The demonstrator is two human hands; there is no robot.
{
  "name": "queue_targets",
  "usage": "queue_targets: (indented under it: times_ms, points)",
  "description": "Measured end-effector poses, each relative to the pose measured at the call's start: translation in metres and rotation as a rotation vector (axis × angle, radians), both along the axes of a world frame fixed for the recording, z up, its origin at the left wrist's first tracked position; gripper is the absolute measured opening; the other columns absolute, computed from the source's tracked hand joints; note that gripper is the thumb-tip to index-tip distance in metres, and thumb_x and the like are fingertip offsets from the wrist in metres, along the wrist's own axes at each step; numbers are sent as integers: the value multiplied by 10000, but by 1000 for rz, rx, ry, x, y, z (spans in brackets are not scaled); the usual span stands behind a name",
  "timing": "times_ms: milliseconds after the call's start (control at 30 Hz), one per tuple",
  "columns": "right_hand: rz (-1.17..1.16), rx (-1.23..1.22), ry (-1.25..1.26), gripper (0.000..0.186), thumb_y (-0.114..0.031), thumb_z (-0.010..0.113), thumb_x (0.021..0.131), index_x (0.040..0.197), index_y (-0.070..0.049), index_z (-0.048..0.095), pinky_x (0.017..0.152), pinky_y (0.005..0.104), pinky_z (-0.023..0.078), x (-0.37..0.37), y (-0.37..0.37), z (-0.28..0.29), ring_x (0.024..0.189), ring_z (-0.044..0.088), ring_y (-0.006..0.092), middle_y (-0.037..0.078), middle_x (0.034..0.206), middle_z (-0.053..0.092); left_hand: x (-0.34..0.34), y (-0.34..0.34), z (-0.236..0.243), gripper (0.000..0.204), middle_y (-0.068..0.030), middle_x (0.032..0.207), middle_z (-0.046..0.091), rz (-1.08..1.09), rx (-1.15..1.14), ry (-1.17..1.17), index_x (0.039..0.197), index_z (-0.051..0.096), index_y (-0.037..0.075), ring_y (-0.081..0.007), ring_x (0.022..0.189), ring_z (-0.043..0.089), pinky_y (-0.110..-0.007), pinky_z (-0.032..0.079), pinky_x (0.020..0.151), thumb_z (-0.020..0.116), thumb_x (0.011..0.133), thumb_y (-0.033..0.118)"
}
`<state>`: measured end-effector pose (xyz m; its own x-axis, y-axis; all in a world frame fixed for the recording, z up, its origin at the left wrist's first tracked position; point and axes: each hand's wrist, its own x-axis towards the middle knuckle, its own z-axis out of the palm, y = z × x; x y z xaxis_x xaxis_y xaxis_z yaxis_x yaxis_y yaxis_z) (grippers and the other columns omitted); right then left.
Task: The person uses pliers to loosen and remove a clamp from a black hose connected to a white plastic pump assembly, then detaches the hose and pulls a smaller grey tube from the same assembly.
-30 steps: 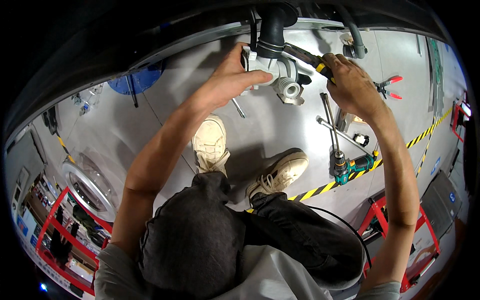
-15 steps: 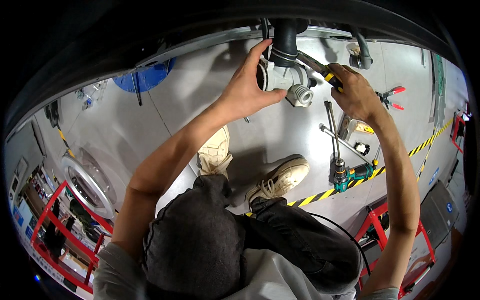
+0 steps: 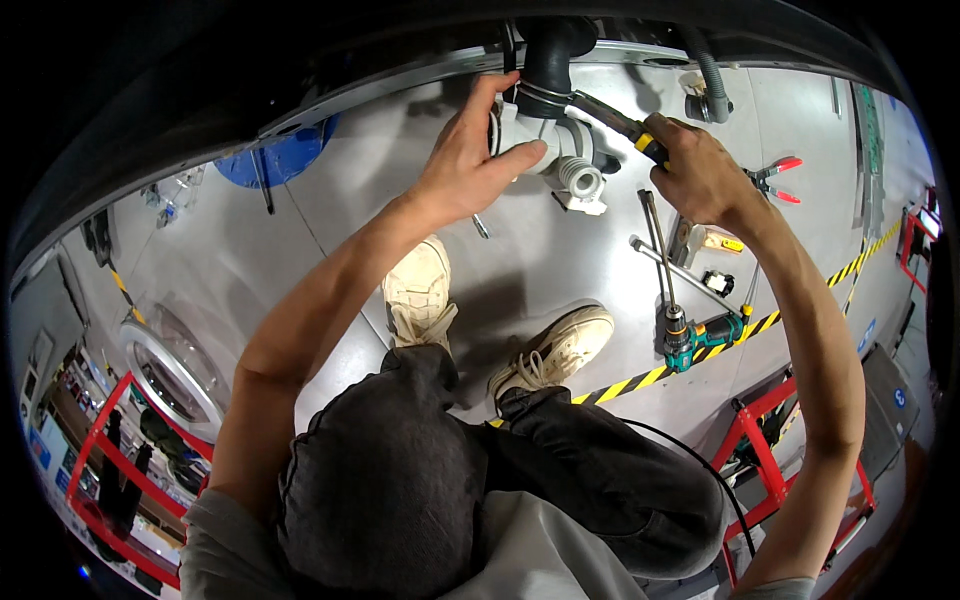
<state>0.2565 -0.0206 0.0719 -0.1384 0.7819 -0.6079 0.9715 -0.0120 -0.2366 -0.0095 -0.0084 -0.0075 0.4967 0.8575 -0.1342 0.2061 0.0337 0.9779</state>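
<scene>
Left hand (image 3: 468, 165) grips the white plastic pump housing (image 3: 545, 150), fingers wrapped around it beneath the black rubber hose (image 3: 547, 55). Right hand (image 3: 700, 175), fingers closed, holds a black-and-yellow-handled screwdriver (image 3: 610, 117) at the hose clamp.

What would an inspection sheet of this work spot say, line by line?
Surface: grey floor with a yellow-black stripe.
Job's things: white pump fitting under a black hose; yellow-black screwdriver at the hose clamp.
Clutter: red pliers, green power driver, long metal wrench.
Hands: left hand grips the fitting; right hand holds the screwdriver.
Cables: thin black cable beside the leg.
Surroundings: blue disc, red frames, round white drum door.
</scene>
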Motion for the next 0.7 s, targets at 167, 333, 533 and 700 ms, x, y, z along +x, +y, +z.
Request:
queue_targets:
  times_ms: [167, 333, 533, 700]
  points:
    - [-23, -14, 37, 342, -61, 554, 802, 1126, 46, 578, 850, 491, 507, -3, 0, 1, 894, 662, 434, 284, 903, 671, -5, 5, 5, 679, -192, 1175, 619, -4, -88, 2, 1411, 360, 44, -290, 1087, 615, -394, 464, 957, 720, 870, 237]
    - [-55, -9, 72, 327, -56, 549, 809, 1115, 52, 588, 831, 498, 504, -2, -1, 0, 869, 665, 432, 288, 857, 669, -3, 3, 5, 668, -105, 1178, 546, -13, -90, 12, 1439, 330, 85, -126, 719, 556, -265, 447, 526, 680, 893, 245]
    - [-27, -37, -4, 312, -64, 542, 815, 1095, 61, 601, 819, 498, 511, -7, 0, 20, 824, 676, 429, 276, 805, 672, 4, 2, 7, 698, -140, 1185, 571, 4, -73, 28, 1452, 321, 68, -149, 701, 567, -281, 456, 530, 680, 892, 279]
    - [-88, -105, -134, 292, -33, 528, 815, 1083, 65, 590, 806, 483, 510, -23, 1, 45, 794, 673, 405, 273, 803, 662, 5, 6, 8, 694, -155, 1236, 572, -10, 18, 51, 1459, 339, 63, -160, 726, 575, -294, 474, 572, 681, 892, 271]
